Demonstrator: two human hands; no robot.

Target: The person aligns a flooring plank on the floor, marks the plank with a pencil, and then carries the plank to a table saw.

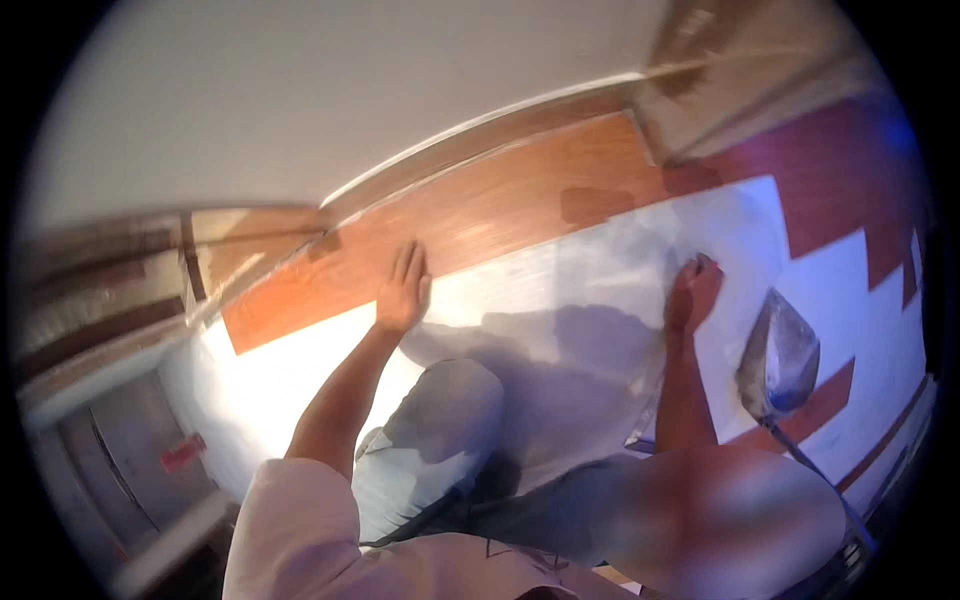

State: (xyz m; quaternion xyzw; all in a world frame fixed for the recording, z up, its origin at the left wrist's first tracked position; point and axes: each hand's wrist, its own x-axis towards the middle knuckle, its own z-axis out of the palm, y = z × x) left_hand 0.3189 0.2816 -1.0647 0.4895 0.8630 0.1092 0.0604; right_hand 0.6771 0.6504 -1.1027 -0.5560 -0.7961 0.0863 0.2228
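Observation:
My left hand [402,292] lies with its fingers stretched out on an orange-brown floor plank [480,225]. The plank runs along the foot of a pale wall, at the edge of a white floor surface [580,265]. Over that white surface, to the right, my right hand [694,288] is closed with its fingers curled. Something small and reddish may show at its fingertips, but blur hides what it is. Nearest to this hand is a grey, pointed, metal-looking thing [782,358] with a thin dark stem or cable.
The pale wall [330,100] rises just beyond the plank. Reddish-brown planks with stepped ends [840,190] cover the far right, and a loose plank piece [832,388] lies beside the metal thing. At left stands a grey panel [125,460] with a small red thing [183,453].

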